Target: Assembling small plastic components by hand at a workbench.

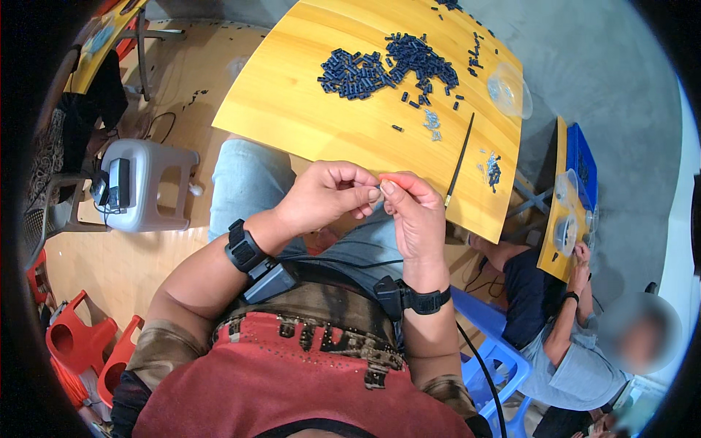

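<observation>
small-parts work at a wooden table, barely into the pile

both hands meet just near of the table (292, 109) edge, over the lap: the left hand (325, 193) pinches something too small to make out, fingertip to fingertip with the right hand (412, 212), which grips a small orange piece (398, 177). a big heap of dark blue pieces (387, 66) lies far on the table, more scattered to its right. only a small cluster of blue pieces (493, 171) sits near the right edge, with a few pale bits (432, 120) between and a thin black stick (458, 159) beside them, so judging by that, little looks finished and most of the heap is left. a clear bowl (509, 89) stands far right. another person (577, 343) works at the next table.
</observation>
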Demonstrator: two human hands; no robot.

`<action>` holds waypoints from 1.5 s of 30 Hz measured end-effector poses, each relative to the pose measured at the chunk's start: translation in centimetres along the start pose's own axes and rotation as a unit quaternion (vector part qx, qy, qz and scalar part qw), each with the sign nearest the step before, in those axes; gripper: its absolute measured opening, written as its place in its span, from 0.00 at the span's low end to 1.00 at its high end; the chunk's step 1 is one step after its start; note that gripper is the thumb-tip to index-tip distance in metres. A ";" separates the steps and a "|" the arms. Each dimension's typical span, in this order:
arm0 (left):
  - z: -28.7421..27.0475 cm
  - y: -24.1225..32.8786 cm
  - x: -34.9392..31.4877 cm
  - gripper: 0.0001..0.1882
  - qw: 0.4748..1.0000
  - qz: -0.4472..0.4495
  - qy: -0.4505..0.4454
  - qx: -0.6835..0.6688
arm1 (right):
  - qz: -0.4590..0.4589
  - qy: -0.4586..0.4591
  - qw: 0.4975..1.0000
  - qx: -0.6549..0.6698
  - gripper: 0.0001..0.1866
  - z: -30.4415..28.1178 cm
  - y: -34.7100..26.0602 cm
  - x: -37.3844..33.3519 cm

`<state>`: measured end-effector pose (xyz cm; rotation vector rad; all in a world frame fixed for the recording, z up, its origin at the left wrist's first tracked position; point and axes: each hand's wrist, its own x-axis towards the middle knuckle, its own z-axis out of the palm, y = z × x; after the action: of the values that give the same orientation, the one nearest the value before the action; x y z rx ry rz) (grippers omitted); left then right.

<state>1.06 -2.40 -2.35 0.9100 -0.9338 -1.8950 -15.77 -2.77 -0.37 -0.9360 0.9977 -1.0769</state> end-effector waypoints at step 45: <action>-0.4 -0.3 0.9 0.08 0.992 -0.044 0.073 -0.095 | -0.284 -0.007 0.805 -0.520 0.13 1.9 -0.8 0.8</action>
<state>0.94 -3.17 -3.05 0.9717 -0.6234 -1.9252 -14.03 -3.45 0.73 -2.2511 1.3560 -0.9442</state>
